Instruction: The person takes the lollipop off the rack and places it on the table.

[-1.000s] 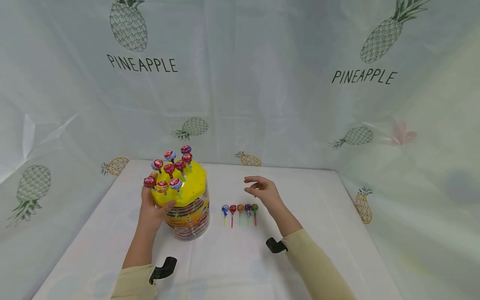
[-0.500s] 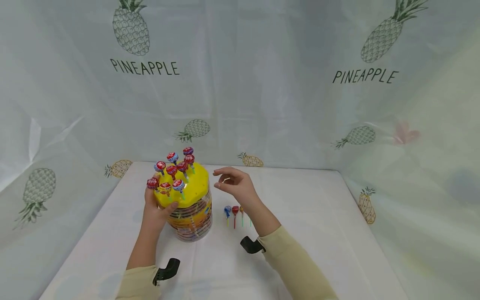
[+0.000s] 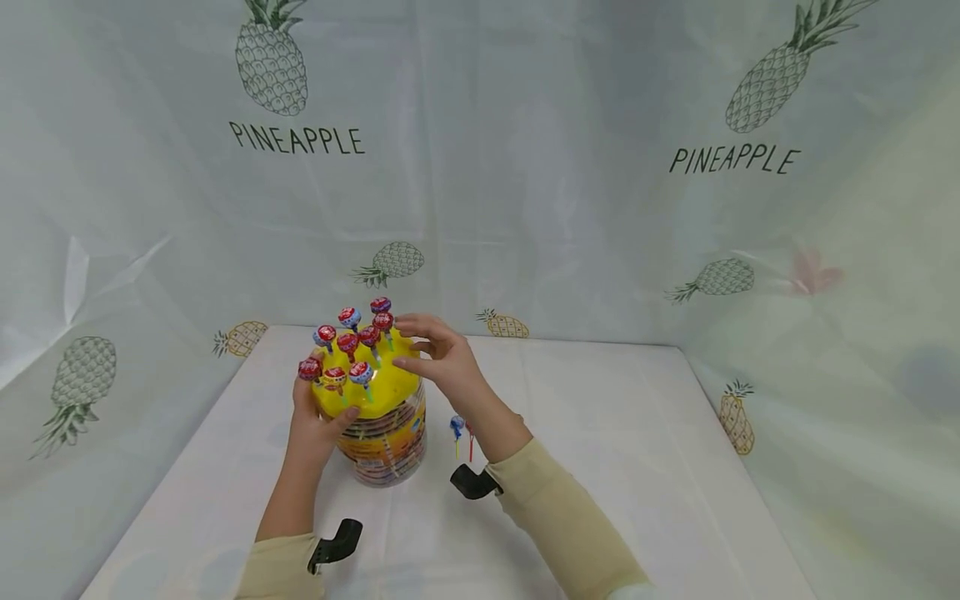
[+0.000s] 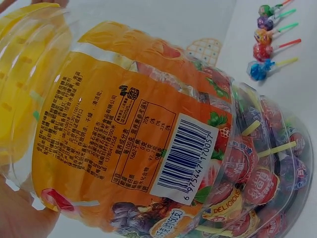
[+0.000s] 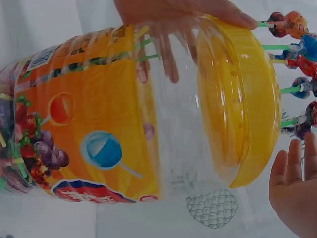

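Observation:
A clear plastic jar point(image 3: 386, 458) with an orange label, full of lollipops, stands on the table. Its yellow lid point(image 3: 396, 387) carries several wrapped lollipops point(image 3: 348, 343) stuck upright by their sticks. My left hand point(image 3: 317, 429) grips the lid's left side, thumb at the front edge. At the lid's right side is my right hand point(image 3: 450, 367), fingers and thumb spread apart, fingertips right beside a red lollipop point(image 3: 383, 323). In the right wrist view, that hand point(image 5: 297, 193) shows nothing between its fingers, close to the lollipop heads.
In the left wrist view, a row of loose lollipops lies on the table, with a blue one point(image 4: 260, 70) at one end. My right forearm hides part of this row in the head view. A white pineapple-print sheet point(image 3: 525, 208) hangs behind the table.
My right hand has moved left from above the loose lollipops to the lid's right side. The left hand keeps its hold on the lid. The view has shifted slightly.

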